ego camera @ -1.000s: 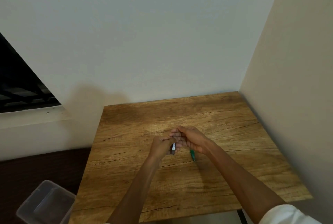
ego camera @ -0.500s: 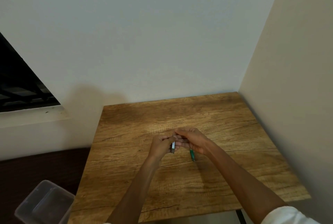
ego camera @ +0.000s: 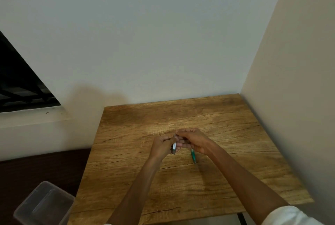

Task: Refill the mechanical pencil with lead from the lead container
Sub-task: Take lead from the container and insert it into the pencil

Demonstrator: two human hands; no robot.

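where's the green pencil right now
In the head view the green pencil sticks out below the right hand, just right of the lead container held in the left hand, above the middle of the wooden table.

Lead container (ego camera: 174, 148): small flat grey case, held upright above counter (ego camera: 226, 125). Mechanical pencil (ego camera: 193, 156): green barrel, tip toward camera, upper part hidden, just right of container.

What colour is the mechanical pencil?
Green, the mechanical pencil shows below the right hand in the head view.
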